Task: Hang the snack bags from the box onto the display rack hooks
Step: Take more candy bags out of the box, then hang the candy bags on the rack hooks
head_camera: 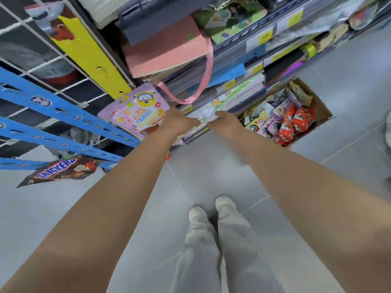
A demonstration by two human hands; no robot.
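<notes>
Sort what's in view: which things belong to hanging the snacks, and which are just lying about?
Job: cardboard box, snack bags inside it, yellow hook strip, purple bag hanging on it, blue hook strips, Snickers bag, left hand, right hand.
Lying about: pink gift bag, shelf price labels.
</notes>
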